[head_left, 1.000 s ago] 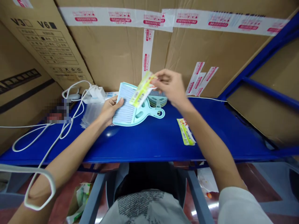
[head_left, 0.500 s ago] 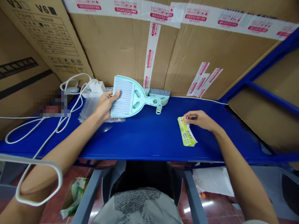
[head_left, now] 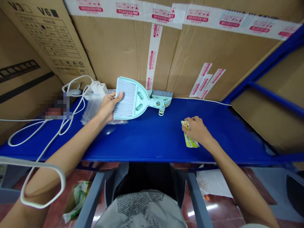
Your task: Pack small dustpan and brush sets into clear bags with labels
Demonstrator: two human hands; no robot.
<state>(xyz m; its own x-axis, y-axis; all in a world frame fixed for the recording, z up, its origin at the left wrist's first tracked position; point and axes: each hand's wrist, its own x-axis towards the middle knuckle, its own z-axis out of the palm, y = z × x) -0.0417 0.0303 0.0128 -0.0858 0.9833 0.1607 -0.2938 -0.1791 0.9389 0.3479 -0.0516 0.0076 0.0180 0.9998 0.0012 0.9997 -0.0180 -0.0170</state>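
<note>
My left hand (head_left: pixel 108 107) grips the wide end of a pale turquoise dustpan (head_left: pixel 142 112), thumb on top. A matching hand brush (head_left: pixel 125 98) with grey bristles is nested in it, and the handles point right. Over on the right, my right hand (head_left: pixel 197 129) lies over a small stack of yellow-green printed labels (head_left: pixel 191 143), thumb at their left edge and fingers bent across them. The hand hides most of their middle. Behind the handle tips stand more nested dustpans and brushes (head_left: pixel 163 96), partly covered.
Clear plastic bags (head_left: pixel 91 110) lie on the blue table (head_left: pixel 147 139) under my left wrist. White cables (head_left: pixel 62 126) loop over the left side, near a white plug block (head_left: pixel 99 88). Cardboard (head_left: pixel 123 44) walls the back, and a blue frame bar (head_left: pixel 266 60) slants at right.
My right hand has moved left and turned palm-down over the labels, covering more of them. My left hand keeps the dustpan and brush in nearly the same place.
</note>
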